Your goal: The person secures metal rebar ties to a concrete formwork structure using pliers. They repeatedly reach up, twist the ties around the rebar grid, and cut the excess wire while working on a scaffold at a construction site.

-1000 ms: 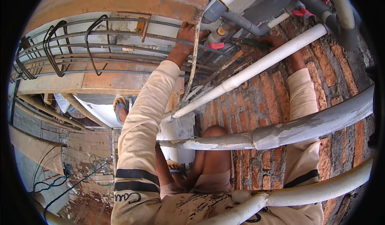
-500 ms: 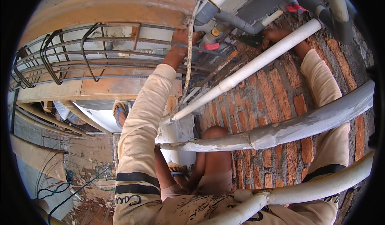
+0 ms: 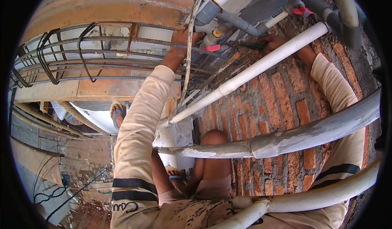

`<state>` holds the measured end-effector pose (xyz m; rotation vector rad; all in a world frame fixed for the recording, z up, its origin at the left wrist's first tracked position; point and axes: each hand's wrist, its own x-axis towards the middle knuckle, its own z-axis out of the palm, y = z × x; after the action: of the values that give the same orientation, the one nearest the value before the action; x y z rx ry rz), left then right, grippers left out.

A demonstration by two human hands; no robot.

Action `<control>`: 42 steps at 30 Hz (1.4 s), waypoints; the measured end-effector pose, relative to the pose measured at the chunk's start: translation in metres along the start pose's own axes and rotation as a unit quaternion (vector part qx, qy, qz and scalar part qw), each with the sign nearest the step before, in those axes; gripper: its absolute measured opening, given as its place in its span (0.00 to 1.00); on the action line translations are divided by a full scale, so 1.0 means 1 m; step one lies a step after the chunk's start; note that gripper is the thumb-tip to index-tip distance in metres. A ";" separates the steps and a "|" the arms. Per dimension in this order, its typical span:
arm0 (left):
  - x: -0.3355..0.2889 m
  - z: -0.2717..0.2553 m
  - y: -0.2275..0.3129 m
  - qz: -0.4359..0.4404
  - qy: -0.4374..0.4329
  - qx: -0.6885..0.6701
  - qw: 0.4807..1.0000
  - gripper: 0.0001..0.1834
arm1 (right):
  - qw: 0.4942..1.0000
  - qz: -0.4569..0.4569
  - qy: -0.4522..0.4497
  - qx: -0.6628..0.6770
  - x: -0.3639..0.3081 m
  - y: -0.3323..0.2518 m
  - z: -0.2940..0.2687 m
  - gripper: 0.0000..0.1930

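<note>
Up by the timber formwork's edge, my left hand point(image 3: 184, 39) is closed beside a steel reinforcing cage point(image 3: 87, 51). What its fingers grip is hidden; a thin, pale, mortar-spattered rod point(image 3: 190, 37) crosses in front of it. To its right is a red-handled valve point(image 3: 212, 48) on a pipe. Beyond the sloping white pipe point(image 3: 253, 72), my right hand point(image 3: 272, 44) is closed around a dark tool with a green handle point(image 3: 254, 46). The tool's tip points left toward the steel bars, and its exact kind is unclear.
A thick grey pipe point(image 3: 281, 143) and a white branching pipe point(image 3: 314, 200) cross close before my body. A rough brick wall point(image 3: 281, 102) fills the right. Grey pipes with another red valve point(image 3: 302, 11) stand at the top. Rubble point(image 3: 92, 192) lies far below, left.
My right hand and its tool have shifted slightly left and down. The left hand stays by the cage, while the whole view has moved a little.
</note>
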<state>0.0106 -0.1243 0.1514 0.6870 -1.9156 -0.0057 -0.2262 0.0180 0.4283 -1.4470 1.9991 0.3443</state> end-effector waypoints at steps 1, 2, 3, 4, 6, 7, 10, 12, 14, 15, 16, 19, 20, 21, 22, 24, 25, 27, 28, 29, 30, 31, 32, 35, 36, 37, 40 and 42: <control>0.001 0.001 -0.001 -0.001 -0.003 -0.003 1.000 0.14 | 1.000 0.005 0.000 0.010 0.001 0.001 0.002 0.30; 0.001 0.001 -0.002 -0.005 -0.019 -0.001 1.000 0.14 | 1.000 0.008 0.000 0.018 0.000 0.000 0.001 0.29; 0.000 0.001 -0.002 0.001 -0.002 -0.007 1.000 0.14 | 1.000 0.013 -0.001 0.028 0.001 0.000 0.003 0.29; 0.000 0.001 -0.002 0.005 0.003 -0.008 1.000 0.14 | 0.999 0.016 -0.004 0.036 0.001 -0.001 0.003 0.29; 0.000 0.000 -0.001 0.000 0.002 -0.014 1.000 0.14 | 0.998 0.027 -0.004 0.054 0.001 -0.001 0.004 0.28; 0.000 -0.001 0.000 -0.010 -0.004 -0.019 1.000 0.14 | 0.998 0.030 -0.004 0.060 0.001 -0.001 0.003 0.28; -0.001 -0.002 0.002 -0.019 -0.013 -0.016 1.000 0.14 | 0.996 0.041 -0.005 0.080 0.002 0.000 0.003 0.27; -0.001 -0.002 0.002 -0.023 -0.018 -0.019 0.999 0.14 | 0.995 0.046 -0.003 0.092 0.002 0.001 0.002 0.27; 0.000 -0.001 0.001 -0.036 -0.028 -0.036 0.998 0.15 | 0.993 0.050 -0.003 0.104 0.002 0.001 0.001 0.27; 0.000 0.000 0.001 -0.026 -0.017 -0.027 0.999 0.15 | 0.993 0.052 -0.003 0.108 0.003 0.001 0.002 0.26; 0.000 0.001 0.000 -0.019 -0.013 -0.024 0.999 0.16 | 0.992 0.054 -0.003 0.114 0.003 0.000 0.002 0.26; 0.003 0.004 0.000 -0.056 0.001 -0.069 0.996 0.16 | 0.990 0.059 -0.003 0.127 0.006 -0.001 0.006 0.25; 0.003 0.004 0.001 -0.092 -0.033 -0.096 0.991 0.16 | 0.989 0.062 -0.003 0.133 0.007 -0.002 0.007 0.25; 0.003 0.003 0.001 -0.080 -0.016 -0.102 0.991 0.16 | 0.986 0.062 0.005 0.152 0.008 -0.002 0.009 0.25; 0.002 0.002 0.003 -0.082 -0.037 -0.112 0.990 0.16 | 0.989 0.067 -0.005 0.135 0.009 -0.003 0.010 0.25; 0.002 0.000 0.003 -0.090 -0.046 -0.129 0.987 0.16 | 0.989 0.073 -0.010 0.132 0.011 -0.004 0.011 0.28; 0.002 -0.001 0.004 -0.095 -0.036 -0.136 0.985 0.16 | 0.990 0.076 -0.020 0.119 0.013 -0.005 0.012 0.33; 0.002 -0.001 0.004 -0.085 -0.031 -0.113 0.990 0.16 | 0.992 0.085 0.009 0.091 0.015 -0.005 0.012 0.33; 0.001 -0.001 0.003 -0.068 -0.036 -0.081 0.994 0.16 | 0.991 0.069 -0.023 0.114 0.015 -0.005 0.013 0.33; 0.002 0.001 0.002 -0.057 -0.047 -0.056 0.996 0.16 | 0.992 0.063 -0.023 0.110 0.016 -0.005 0.013 0.33; 0.002 0.003 0.002 -0.056 -0.034 -0.053 0.996 0.16 | 0.992 0.059 -0.023 0.107 0.017 -0.005 0.014 0.33; 0.002 0.005 0.000 -0.060 -0.030 -0.056 0.996 0.16 | 0.993 0.055 -0.022 0.105 0.017 -0.004 0.014 0.33; 0.003 0.007 -0.001 -0.076 -0.048 -0.066 0.994 0.16 | 0.993 0.052 -0.022 0.101 0.017 -0.004 0.015 0.33; 0.002 0.012 -0.003 -0.084 -0.040 -0.076 0.993 0.15 | 0.995 0.043 -0.023 0.086 0.017 -0.004 0.016 0.33; 0.002 0.012 -0.003 -0.072 -0.010 -0.078 0.994 0.15 | 0.996 0.040 -0.022 0.081 0.016 -0.004 0.016 0.34; 0.002 0.012 -0.003 -0.072 -0.009 -0.078 0.994 0.15 | 0.996 0.037 -0.022 0.075 0.016 -0.005 0.016 0.34; 0.001 0.006 0.000 -0.054 -0.017 -0.059 0.997 0.14 | 0.998 0.030 -0.021 0.051 0.014 -0.008 0.015 0.34; 0.002 0.001 0.002 -0.042 -0.018 -0.050 0.998 0.14 | 0.999 0.023 -0.021 0.030 0.012 -0.009 0.015 0.34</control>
<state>0.0079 -0.1236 0.1530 0.7031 -1.9048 -0.1676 -0.2155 0.0141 0.4109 -1.3485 1.9948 0.3277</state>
